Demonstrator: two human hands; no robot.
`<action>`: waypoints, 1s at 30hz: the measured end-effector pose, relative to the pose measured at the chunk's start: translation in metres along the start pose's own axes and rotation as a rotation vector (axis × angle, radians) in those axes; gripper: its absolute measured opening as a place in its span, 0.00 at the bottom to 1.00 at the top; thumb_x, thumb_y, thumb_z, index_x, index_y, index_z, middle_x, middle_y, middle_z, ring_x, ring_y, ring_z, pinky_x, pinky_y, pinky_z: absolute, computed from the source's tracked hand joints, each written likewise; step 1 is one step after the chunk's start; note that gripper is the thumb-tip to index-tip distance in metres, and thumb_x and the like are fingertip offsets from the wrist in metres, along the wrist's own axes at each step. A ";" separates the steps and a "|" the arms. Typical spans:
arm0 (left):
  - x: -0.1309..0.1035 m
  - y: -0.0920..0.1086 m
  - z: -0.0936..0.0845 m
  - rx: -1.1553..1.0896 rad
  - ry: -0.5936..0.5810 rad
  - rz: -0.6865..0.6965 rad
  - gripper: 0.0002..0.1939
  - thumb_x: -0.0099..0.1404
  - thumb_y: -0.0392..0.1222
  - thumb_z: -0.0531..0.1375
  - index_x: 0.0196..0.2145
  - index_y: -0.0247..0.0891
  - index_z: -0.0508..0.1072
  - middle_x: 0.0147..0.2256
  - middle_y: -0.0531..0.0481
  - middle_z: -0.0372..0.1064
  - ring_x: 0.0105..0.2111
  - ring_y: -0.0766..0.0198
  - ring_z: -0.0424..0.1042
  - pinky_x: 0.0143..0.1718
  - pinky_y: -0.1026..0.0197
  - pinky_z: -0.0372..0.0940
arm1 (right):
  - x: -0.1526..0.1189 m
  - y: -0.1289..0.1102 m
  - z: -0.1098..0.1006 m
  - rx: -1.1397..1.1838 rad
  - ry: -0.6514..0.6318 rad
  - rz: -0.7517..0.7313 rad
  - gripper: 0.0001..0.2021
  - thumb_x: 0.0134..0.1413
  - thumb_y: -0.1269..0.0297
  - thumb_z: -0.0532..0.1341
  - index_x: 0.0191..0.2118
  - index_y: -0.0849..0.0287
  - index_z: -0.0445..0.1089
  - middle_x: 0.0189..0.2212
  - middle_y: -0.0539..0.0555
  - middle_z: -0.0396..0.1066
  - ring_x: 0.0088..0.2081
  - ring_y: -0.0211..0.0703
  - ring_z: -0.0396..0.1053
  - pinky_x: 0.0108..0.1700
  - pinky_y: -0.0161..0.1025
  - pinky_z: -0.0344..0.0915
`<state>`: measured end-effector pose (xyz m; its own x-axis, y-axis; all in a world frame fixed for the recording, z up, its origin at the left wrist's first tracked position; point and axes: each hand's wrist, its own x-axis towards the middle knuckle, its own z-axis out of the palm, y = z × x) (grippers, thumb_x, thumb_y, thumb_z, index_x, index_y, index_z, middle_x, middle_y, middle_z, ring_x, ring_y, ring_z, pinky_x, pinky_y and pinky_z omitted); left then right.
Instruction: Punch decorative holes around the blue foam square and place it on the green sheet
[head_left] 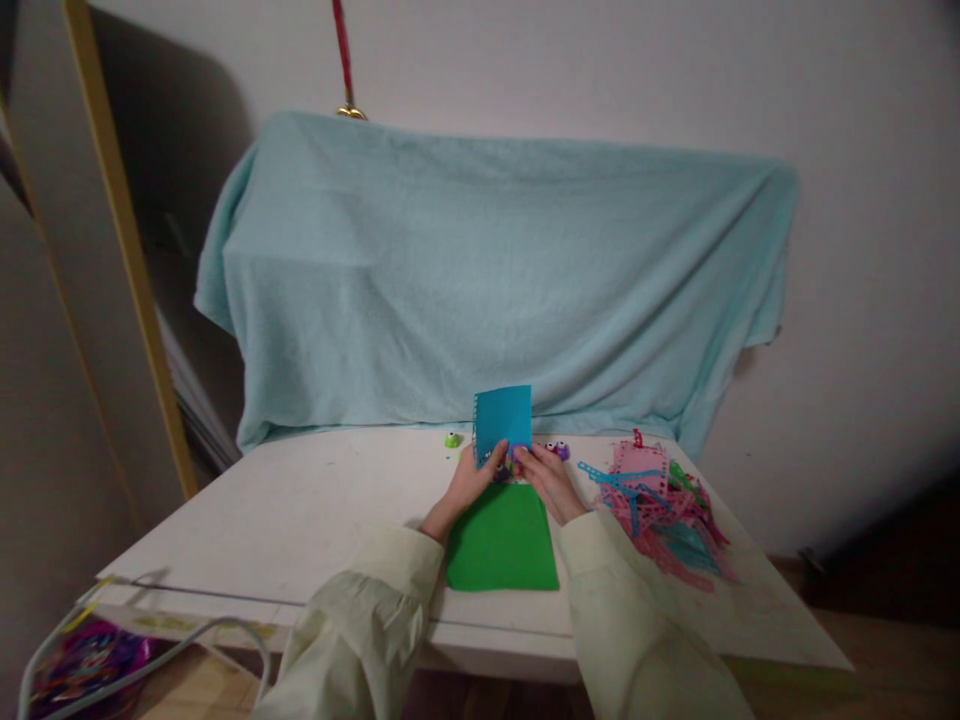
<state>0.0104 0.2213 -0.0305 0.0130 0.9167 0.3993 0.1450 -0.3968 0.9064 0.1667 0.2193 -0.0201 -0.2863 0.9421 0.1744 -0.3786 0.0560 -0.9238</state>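
Observation:
A blue foam sheet (504,415) with a row of punched holes down its left edge is held up above the table. My left hand (478,476) grips its lower left, thumb across the front. At its lower right corner is my right hand (546,474), closed with the fingertips pinching the sheet near a small purple piece (518,454). Below both hands a green sheet (501,540) lies flat on the table. Small purple figures with eyes (559,450) sit just behind my right hand. A little green figure (451,440) stands behind my left hand.
On the right of the white table (337,510) lies a heap of pink, blue and green punched strips (660,510). A light blue cloth (495,260) hangs along the back. A grey metal tube frame (150,675) stands at the front left, by a purple bag (94,660).

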 end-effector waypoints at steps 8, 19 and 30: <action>0.001 0.000 0.001 0.051 -0.007 0.018 0.22 0.64 0.57 0.55 0.26 0.34 0.70 0.22 0.51 0.67 0.23 0.66 0.64 0.27 0.65 0.60 | 0.000 0.001 -0.001 0.047 0.011 0.041 0.15 0.46 0.53 0.70 0.35 0.58 0.72 0.30 0.51 0.70 0.28 0.38 0.64 0.30 0.37 0.60; 0.001 -0.004 0.001 0.109 -0.049 0.025 0.24 0.65 0.58 0.53 0.25 0.34 0.72 0.22 0.49 0.69 0.22 0.65 0.66 0.27 0.64 0.61 | 0.002 0.003 -0.004 0.065 -0.017 0.044 0.13 0.48 0.55 0.69 0.33 0.58 0.71 0.27 0.49 0.67 0.25 0.37 0.63 0.26 0.36 0.56; -0.002 0.003 0.001 0.085 -0.085 0.004 0.24 0.64 0.59 0.55 0.24 0.34 0.71 0.21 0.49 0.68 0.22 0.64 0.68 0.24 0.64 0.61 | 0.000 0.000 -0.005 -0.051 0.044 0.055 0.15 0.44 0.53 0.70 0.33 0.58 0.71 0.25 0.48 0.67 0.22 0.34 0.58 0.23 0.36 0.46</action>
<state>0.0120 0.2179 -0.0289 0.0969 0.9173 0.3862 0.2285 -0.3981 0.8884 0.1712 0.2215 -0.0222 -0.2657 0.9578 0.1092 -0.3180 0.0199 -0.9479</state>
